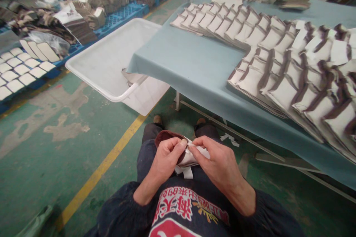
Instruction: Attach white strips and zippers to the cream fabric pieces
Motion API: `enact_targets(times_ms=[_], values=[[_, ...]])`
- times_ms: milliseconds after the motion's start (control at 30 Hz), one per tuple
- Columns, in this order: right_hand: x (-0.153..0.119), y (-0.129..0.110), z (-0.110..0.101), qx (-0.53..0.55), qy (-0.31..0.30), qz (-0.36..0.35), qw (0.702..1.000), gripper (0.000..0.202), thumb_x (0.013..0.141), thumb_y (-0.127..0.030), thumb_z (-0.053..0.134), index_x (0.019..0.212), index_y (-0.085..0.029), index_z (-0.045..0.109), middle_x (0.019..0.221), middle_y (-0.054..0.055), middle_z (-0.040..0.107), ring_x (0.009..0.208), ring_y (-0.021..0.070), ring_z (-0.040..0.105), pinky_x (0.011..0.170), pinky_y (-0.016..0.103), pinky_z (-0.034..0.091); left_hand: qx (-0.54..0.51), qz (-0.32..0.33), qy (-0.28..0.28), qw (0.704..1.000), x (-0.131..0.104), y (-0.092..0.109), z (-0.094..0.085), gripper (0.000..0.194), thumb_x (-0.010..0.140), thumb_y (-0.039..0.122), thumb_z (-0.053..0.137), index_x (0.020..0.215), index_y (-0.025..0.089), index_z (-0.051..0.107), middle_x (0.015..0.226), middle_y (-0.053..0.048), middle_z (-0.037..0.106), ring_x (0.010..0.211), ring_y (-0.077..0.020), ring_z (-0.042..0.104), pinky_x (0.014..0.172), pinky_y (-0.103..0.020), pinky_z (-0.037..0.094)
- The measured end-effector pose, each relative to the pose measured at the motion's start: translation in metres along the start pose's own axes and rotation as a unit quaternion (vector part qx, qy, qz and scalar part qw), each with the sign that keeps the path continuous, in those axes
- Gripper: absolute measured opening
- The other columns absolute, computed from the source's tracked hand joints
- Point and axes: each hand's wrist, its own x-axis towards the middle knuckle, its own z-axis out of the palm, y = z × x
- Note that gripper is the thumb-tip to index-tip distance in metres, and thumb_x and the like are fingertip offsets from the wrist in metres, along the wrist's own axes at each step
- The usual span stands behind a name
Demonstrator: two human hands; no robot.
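Over my lap I hold a brown and white fabric piece [164,136]; its exact kind does not show clearly. My left hand [168,154] pinches its edge between thumb and forefinger. Right beside it, the thumb and forefinger of my right hand [218,158] are closed on a white part of the same piece. The two sets of fingertips nearly meet, and they hide the spot between them. White strips [187,172] lie on my dark apron just below the piece.
A table with a blue-green cover [189,57] bears overlapping rows of cream and brown fabric pieces [256,77]. A white plastic tub [94,70] stands at its left corner. Blue pallets [122,14] with stacked goods line the far left. White scraps [230,139] lie on the floor.
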Motion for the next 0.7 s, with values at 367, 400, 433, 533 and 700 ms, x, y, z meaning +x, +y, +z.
enact_targets(times_ms=[367, 400, 433, 533, 700], values=[[-0.0024, 0.0045, 0.0050, -0.001, -0.003, -0.003, 1.000, 0.023, 0.106, -0.033, 0.055, 0.091, -0.021, 0.068, 0.083, 0.001, 0.078, 0.069, 0.0170, 0.074, 0.064, 0.027, 0.045, -0.014, -0.006, -0.023, 1.000, -0.0036, 0.0008, -0.0028, 0.026, 0.083, 0.040, 0.063, 0.078, 0.015, 0.061, 0.066, 0.003, 0.052, 0.060, -0.0110, 0.042, 0.057, -0.023, 0.034], [-0.0026, 0.0050, 0.0050, 0.001, -0.008, 0.000, 1.000, 0.022, 0.105, -0.032, 0.056, 0.091, -0.021, 0.068, 0.084, 0.002, 0.078, 0.069, 0.0171, 0.073, 0.064, 0.027, 0.045, -0.014, -0.009, -0.023, 1.000, -0.0037, 0.0019, -0.0024, 0.021, 0.079, 0.036, 0.064, 0.080, 0.015, 0.062, 0.068, 0.002, 0.054, 0.061, -0.0114, 0.044, 0.058, -0.023, 0.036], [-0.0027, 0.0055, 0.0051, 0.003, -0.013, 0.004, 1.000, 0.021, 0.104, -0.032, 0.057, 0.091, -0.021, 0.068, 0.084, 0.002, 0.078, 0.069, 0.0171, 0.073, 0.063, 0.027, 0.045, -0.009, -0.011, -0.021, 1.000, -0.0038, 0.0029, -0.0016, 0.019, 0.076, 0.033, 0.063, 0.080, 0.015, 0.062, 0.068, 0.002, 0.056, 0.062, -0.0118, 0.046, 0.059, -0.023, 0.037], [-0.0035, 0.0071, 0.0067, 0.005, -0.022, 0.017, 1.000, 0.018, 0.103, -0.031, 0.059, 0.091, -0.021, 0.068, 0.084, 0.002, 0.079, 0.068, 0.0173, 0.073, 0.063, 0.028, 0.045, 0.022, -0.008, -0.009, 1.000, -0.0042, 0.0054, 0.0014, 0.015, 0.071, 0.028, 0.059, 0.078, 0.016, 0.063, 0.067, 0.002, 0.057, 0.061, -0.0120, 0.047, 0.059, -0.023, 0.038], [-0.0049, 0.0098, 0.0099, 0.018, -0.029, 0.039, 0.999, 0.017, 0.102, -0.032, 0.059, 0.091, -0.022, 0.067, 0.083, 0.001, 0.078, 0.070, 0.0179, 0.073, 0.065, 0.028, 0.045, 0.077, 0.021, 0.008, 0.997, -0.0064, 0.0056, 0.0047, 0.011, 0.075, 0.027, 0.058, 0.078, 0.016, 0.061, 0.068, 0.003, 0.055, 0.062, -0.0114, 0.046, 0.059, -0.023, 0.037]])
